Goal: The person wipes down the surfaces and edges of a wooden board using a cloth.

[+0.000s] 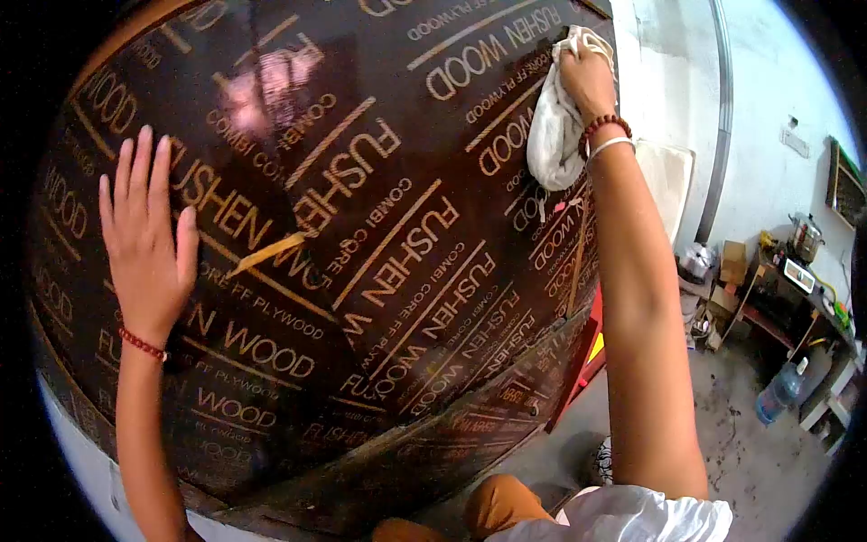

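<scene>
- Nearest the camera, below the right hand, is one white sleeve (pixel 646 517).
- The left hand (pixel 149 239) is spread open, palm down on the dark printed panel (pixel 388 117), apparently gripping nothing; one red beaded bracelet (pixel 143 345) circles its wrist.
- Just right of the left hand, one yellowish strip (pixel 271 253) lies on the panel.
- The panel spans the space between both hands. It looks stiff, glossy and probably slippery under a palm; its edges would offer the better hold. I cannot tell whether it is one sheet or several.
- One white cloth (pixel 553 135) hangs under and left of the right hand (pixel 587 81), whose fingers are clenched around its bunched top. It should be light, soft and hard to damage, best held by that gathered part.
- Well right of and below the right hand, one bluish bottle (pixel 782 390) stands on the floor (pixel 741 461).
</scene>
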`<state>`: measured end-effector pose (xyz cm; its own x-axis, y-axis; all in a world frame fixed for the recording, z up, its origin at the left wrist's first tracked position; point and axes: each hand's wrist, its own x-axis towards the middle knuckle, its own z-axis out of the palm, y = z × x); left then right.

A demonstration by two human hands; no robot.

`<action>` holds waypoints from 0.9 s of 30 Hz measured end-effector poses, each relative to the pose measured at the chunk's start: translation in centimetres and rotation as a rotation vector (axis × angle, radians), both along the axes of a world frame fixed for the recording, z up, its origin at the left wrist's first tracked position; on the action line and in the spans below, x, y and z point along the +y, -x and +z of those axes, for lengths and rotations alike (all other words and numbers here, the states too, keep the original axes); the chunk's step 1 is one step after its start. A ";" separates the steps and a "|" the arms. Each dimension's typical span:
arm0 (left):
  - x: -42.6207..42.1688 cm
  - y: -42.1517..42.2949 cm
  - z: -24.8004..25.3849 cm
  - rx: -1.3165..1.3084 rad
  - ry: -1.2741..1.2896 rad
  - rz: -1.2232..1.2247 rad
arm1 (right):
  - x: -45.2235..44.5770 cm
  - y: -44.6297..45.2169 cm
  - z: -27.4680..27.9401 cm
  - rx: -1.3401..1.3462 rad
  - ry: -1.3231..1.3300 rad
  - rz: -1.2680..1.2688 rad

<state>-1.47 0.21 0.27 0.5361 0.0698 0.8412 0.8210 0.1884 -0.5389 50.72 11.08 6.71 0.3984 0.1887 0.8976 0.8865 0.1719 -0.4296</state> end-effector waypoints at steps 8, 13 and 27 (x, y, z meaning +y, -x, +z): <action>0.4 0.2 -0.3 -0.028 -0.010 -0.027 | -3.9 15.0 -2.7 -0.472 -0.443 -0.139; 0.6 0.6 -0.1 -0.002 -0.016 -0.055 | -7.1 24.1 -6.0 -0.437 -0.348 0.079; 1.1 1.0 0.3 0.078 -0.066 -0.086 | -2.6 10.5 -15.8 -0.134 -0.196 -0.107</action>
<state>-2.46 1.36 0.53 0.6021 -0.0335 0.7977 0.7914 0.1568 -0.5908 40.21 8.53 -9.09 0.2818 -0.0308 0.9590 0.9509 0.1422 -0.2749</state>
